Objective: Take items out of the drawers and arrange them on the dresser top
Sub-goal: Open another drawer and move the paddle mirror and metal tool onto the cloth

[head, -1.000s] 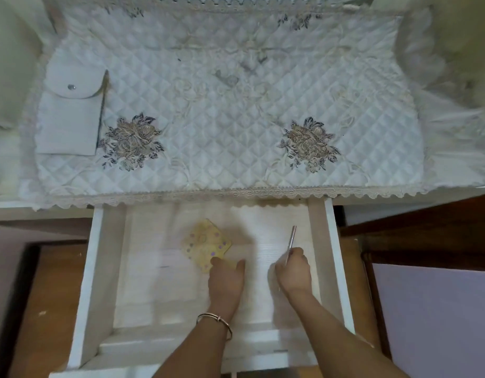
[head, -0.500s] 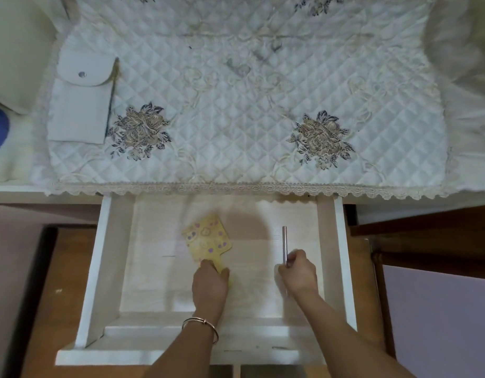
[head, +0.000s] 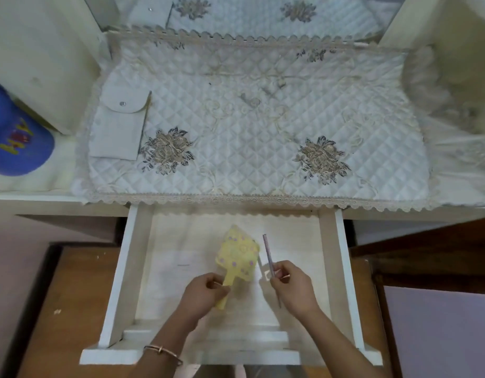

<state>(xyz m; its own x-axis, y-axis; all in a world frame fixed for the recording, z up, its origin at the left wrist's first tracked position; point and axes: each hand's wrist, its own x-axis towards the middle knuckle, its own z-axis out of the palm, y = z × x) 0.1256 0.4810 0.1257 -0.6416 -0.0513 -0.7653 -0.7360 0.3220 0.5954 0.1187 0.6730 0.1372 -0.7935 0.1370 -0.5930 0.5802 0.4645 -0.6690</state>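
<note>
Both items now lifted off the drawer [head: 132,268] floor at lower centre: I see left hand [head: 201,293] gripping yellow mirror [head: 237,255], right hand [head: 293,287] pinching pen [head: 268,255], ready for dresser top [head: 249,118].

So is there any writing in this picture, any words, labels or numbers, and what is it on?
Blue cap: yellow and red embroidered letters, too blurred and skewed to read.
Yellow paddle in the left hand: purple dots and faint patterns only, no text.
Thin stick in the right hand: no markings visible.
White pouch: only a snap button.
</note>
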